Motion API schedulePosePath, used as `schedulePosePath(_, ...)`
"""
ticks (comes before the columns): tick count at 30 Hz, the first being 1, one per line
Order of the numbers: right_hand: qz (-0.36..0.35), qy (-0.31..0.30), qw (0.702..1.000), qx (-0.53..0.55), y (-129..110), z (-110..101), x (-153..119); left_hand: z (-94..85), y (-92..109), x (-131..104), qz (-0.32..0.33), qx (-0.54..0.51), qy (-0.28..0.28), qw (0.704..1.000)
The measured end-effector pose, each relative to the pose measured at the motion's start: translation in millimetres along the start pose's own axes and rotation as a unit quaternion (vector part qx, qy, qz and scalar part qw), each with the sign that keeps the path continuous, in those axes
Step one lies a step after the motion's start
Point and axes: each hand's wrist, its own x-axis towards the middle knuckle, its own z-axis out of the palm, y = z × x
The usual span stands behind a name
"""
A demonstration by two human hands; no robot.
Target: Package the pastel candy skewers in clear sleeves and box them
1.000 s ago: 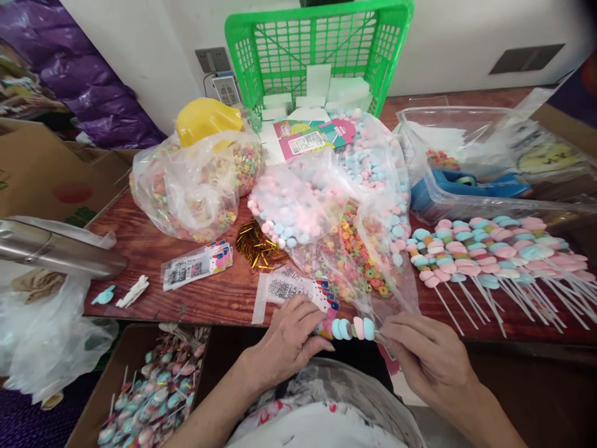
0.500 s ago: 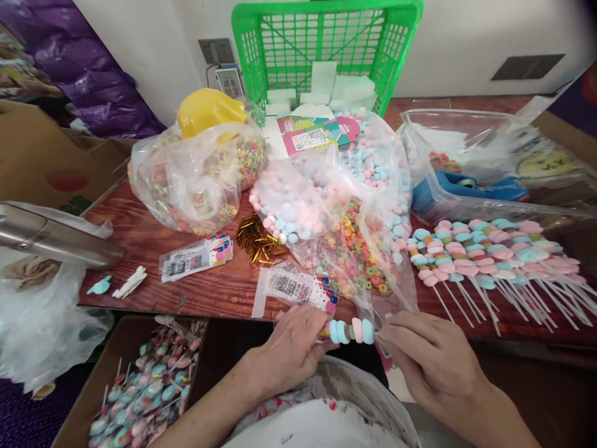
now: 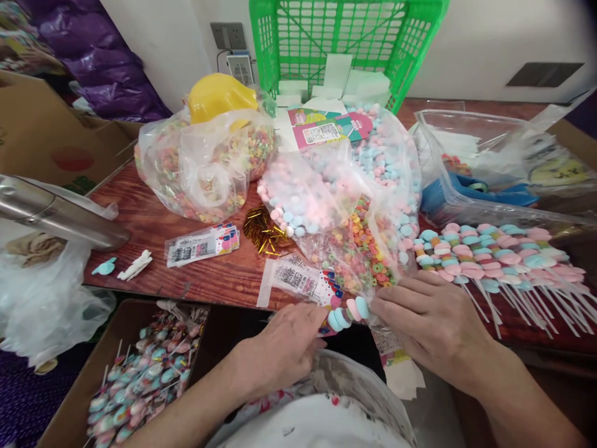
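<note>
A marshmallow skewer [image 3: 347,313] of pink and light-blue pieces with candy rings between them spans my two hands at the table's front edge. My left hand [image 3: 286,339] is closed around its left end, where a bit of colourful printed film shows under the fingers. At the other end my right hand [image 3: 426,314] pinches it; the fingers hide the stick. Just beyond lie printed clear bags [image 3: 301,280]. Fruit-coloured candy rings [image 3: 373,249] fill an open plastic bag behind the skewer. Finished-looking marshmallow skewers [image 3: 494,252] lie in rows to the right, their white sticks toward me.
Bags of marshmallows [image 3: 298,193] and candy [image 3: 200,168] crowd the table, with gold twist ties [image 3: 263,230] between. A green basket [image 3: 345,37] stands behind. At right is a clear bin [image 3: 489,134]; at left, a steel flask [image 3: 60,214]. A carton of wrapped skewers [image 3: 144,373] sits below left.
The skewer has tilted, its right end now higher. My right hand has moved up toward the bags and over the table edge. The view has shifted slightly.
</note>
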Motion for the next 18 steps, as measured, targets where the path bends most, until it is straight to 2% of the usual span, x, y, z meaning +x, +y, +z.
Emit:
schedulePosePath(3,-0.011,-0.003,1.0,0.0,2.7,0.3,2.8,-5.6,-2.4,-0.3,0.007,-0.157,-0.023,0.987)
schedulePosePath(6,-0.014,-0.02,0.999,0.038,8.5,4.6,4.3,-7.2,-1.0,3.9,-0.005,-0.329,-0.058,0.942)
schedulePosePath(8,-0.001,-0.053,0.995,0.089,13.0,8.5,6.0,-5.7,0.9,7.0,-0.023,-0.394,-0.075,0.916)
schedulePosePath(10,0.02,-0.106,0.983,0.151,16.3,12.5,8.7,-3.6,2.2,8.9,-0.032,-0.403,-0.08,0.911)
schedulePosePath(13,0.046,-0.176,0.96,0.215,15.6,20.3,13.7,-0.7,0.0,9.3,-0.038,-0.359,-0.065,0.93)
schedulePosePath(16,0.057,-0.2,0.953,0.221,7.9,32.4,16.6,1.6,-6.5,7.0,-0.06,-0.299,-0.053,0.951)
schedulePosePath(18,0.06,-0.195,0.956,0.21,2.8,40.3,17.2,2.3,-10.5,4.9,-0.068,-0.273,-0.052,0.958)
